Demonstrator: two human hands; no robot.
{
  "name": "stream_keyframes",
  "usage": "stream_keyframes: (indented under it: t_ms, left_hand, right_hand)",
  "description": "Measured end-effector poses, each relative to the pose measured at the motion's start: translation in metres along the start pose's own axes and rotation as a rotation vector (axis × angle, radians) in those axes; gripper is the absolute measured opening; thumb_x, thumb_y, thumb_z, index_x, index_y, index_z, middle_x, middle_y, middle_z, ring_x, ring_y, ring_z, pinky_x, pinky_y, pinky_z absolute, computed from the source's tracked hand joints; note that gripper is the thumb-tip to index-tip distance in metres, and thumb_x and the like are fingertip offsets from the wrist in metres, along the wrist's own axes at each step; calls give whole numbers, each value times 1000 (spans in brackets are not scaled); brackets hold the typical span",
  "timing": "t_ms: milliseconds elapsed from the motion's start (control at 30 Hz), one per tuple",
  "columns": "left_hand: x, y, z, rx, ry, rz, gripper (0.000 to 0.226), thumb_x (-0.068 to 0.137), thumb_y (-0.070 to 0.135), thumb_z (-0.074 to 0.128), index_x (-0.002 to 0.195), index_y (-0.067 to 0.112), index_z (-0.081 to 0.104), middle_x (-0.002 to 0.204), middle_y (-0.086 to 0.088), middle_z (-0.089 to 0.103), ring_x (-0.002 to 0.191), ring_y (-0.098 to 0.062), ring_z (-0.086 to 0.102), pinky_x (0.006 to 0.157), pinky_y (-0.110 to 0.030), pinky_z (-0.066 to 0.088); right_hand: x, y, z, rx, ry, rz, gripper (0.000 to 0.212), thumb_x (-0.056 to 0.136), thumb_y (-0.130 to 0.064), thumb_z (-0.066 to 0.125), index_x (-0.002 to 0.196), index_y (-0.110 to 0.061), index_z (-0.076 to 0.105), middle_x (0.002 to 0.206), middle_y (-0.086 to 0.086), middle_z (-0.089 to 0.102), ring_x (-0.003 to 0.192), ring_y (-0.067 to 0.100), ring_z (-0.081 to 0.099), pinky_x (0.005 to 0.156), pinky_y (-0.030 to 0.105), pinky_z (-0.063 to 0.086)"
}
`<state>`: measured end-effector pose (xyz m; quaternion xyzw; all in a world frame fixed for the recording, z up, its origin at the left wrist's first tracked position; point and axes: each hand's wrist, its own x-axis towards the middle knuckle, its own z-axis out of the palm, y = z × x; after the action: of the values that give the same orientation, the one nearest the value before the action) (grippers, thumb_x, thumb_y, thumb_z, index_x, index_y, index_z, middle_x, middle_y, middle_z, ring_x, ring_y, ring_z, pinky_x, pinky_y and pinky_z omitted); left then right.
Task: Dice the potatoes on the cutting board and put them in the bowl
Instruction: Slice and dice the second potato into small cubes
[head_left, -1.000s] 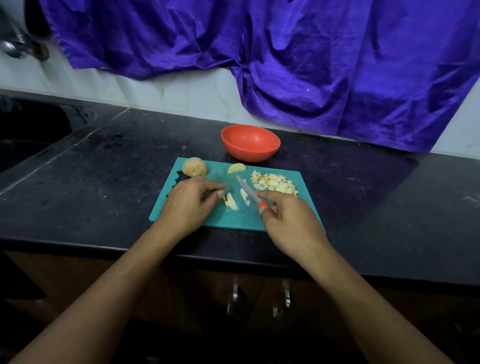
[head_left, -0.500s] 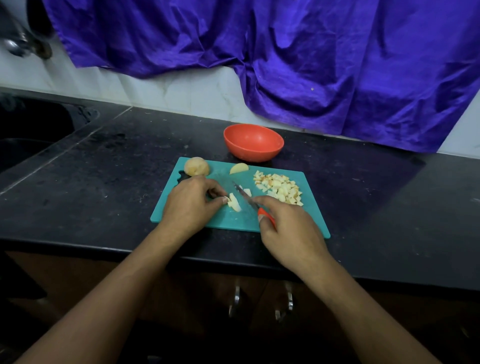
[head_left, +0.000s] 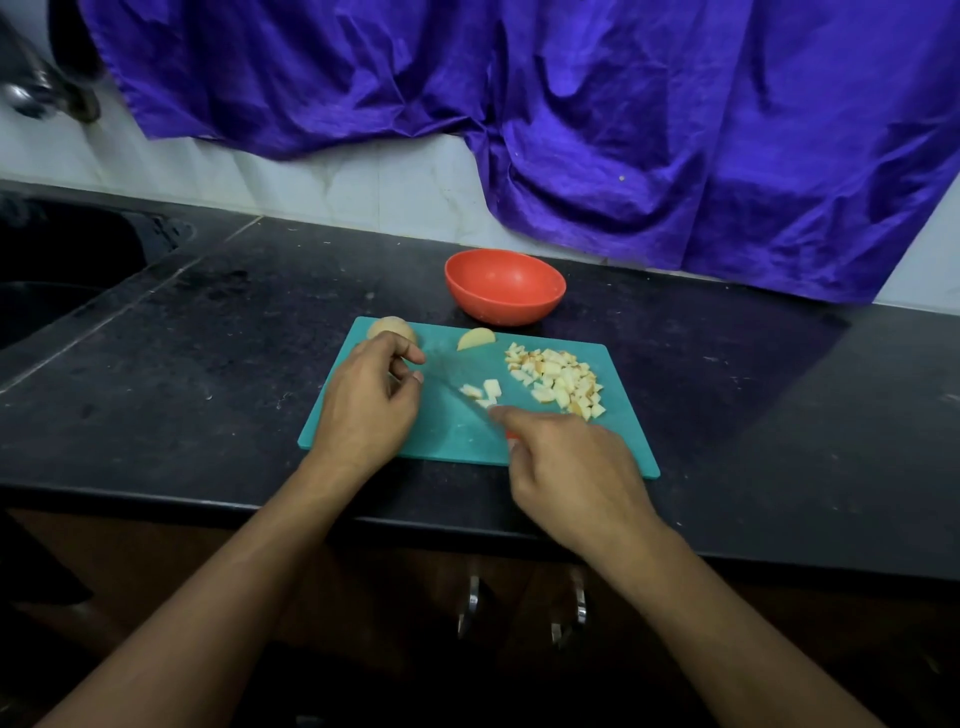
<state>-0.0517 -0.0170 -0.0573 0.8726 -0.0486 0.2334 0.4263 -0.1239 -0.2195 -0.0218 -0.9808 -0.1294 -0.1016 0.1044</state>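
A teal cutting board (head_left: 452, 436) lies on the black counter. On its right part is a pile of diced potato (head_left: 558, 382). A few fresh-cut pieces (head_left: 483, 392) lie mid-board beside the blurred knife blade (head_left: 457, 389). My right hand (head_left: 571, 467) grips the knife by its red handle. My left hand (head_left: 369, 400) hovers over the board's left side with fingers loosely curled, holding nothing. A whole potato (head_left: 387, 328) sits at the far left corner, partly behind my fingers. A potato wedge (head_left: 475, 339) lies near the far edge. The red bowl (head_left: 505, 286) stands just behind the board.
A dark sink (head_left: 62, 270) is set into the counter at the left, with a tap (head_left: 31, 93) above it. A purple cloth (head_left: 571, 130) hangs over the white tiled wall. Cabinet handles (head_left: 519, 608) show below the counter edge.
My left hand has let go of the potato piece and drawn back left. The knife has swept left across the board, leaving cut pieces mid-board.
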Motion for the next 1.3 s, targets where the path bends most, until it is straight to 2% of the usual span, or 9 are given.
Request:
stream_keyframes:
  t_ms: [200, 300, 367, 567, 733, 800, 933, 1033, 1300]
  left_hand:
    - [0, 0, 1, 25, -26, 7, 14, 92, 13, 66, 100, 24, 66, 87, 8, 62, 65, -3, 51, 62, -14, 32]
    - [-1, 0, 1, 24, -31, 10, 13, 92, 14, 66, 100, 24, 66, 85, 9, 62, 64, -3, 50, 61, -14, 31]
    - [-1, 0, 1, 29, -34, 11, 13, 92, 14, 66, 99, 25, 66, 84, 8, 62, 62, -4, 50, 60, -17, 31]
    - [-2, 1, 2, 43, -49, 13, 12, 92, 15, 66, 97, 26, 67, 85, 9, 62, 61, -7, 52, 61, -19, 34]
    - [0, 1, 3, 88, -68, 20, 11, 91, 19, 68, 96, 29, 67, 87, 12, 61, 67, -5, 54, 62, -21, 36]
    - [2, 3, 4, 123, -96, 12, 10, 91, 22, 68, 97, 29, 67, 89, 13, 62, 71, -6, 56, 64, -25, 40]
    - [18, 9, 11, 190, -171, 25, 11, 91, 27, 69, 100, 33, 67, 95, 13, 65, 84, -8, 60, 74, -36, 52]
    - [34, 17, 24, 231, -190, 72, 13, 91, 28, 69, 102, 32, 67, 99, 12, 64, 92, -10, 61, 77, -35, 52]
    - [72, 26, 64, 438, -239, 108, 39, 95, 28, 64, 133, 24, 61, 128, -2, 59, 117, -26, 60, 89, -43, 52]
  right_hand:
    - [13, 37, -11, 130, -6, 314, 40, 104, -34, 50, 143, -40, 55, 82, -13, 57, 67, 8, 59, 55, 27, 42]
    - [15, 40, -15, 143, 57, 337, 41, 105, -32, 51, 145, -36, 55, 97, -9, 65, 72, 8, 60, 58, 29, 46]
    - [16, 38, -17, 154, 84, 314, 41, 105, -33, 50, 145, -38, 54, 111, -5, 69, 76, 9, 60, 64, 32, 49]
    - [0, 16, -8, 116, -55, 87, 41, 104, -38, 47, 144, -47, 51, 107, -12, 68, 81, 6, 57, 70, 31, 48]
    - [12, 42, -8, 37, -27, 220, 40, 104, -37, 47, 143, -43, 54, 90, -12, 63, 71, 6, 57, 61, 29, 43]
    - [17, 52, -7, 123, 8, 289, 38, 104, -35, 50, 141, -41, 57, 86, -12, 63, 67, 8, 58, 56, 28, 43]
    - [21, 52, 6, 312, 182, 238, 39, 102, -30, 55, 139, -39, 59, 104, -5, 73, 65, 8, 58, 61, 31, 47]
    - [17, 46, 18, 248, 254, 175, 38, 102, -33, 54, 139, -36, 60, 99, -5, 72, 72, 11, 59, 64, 34, 49]
    - [16, 47, 18, 272, 294, 165, 35, 103, -35, 53, 136, -33, 63, 97, -4, 72, 80, 16, 64, 69, 36, 54]
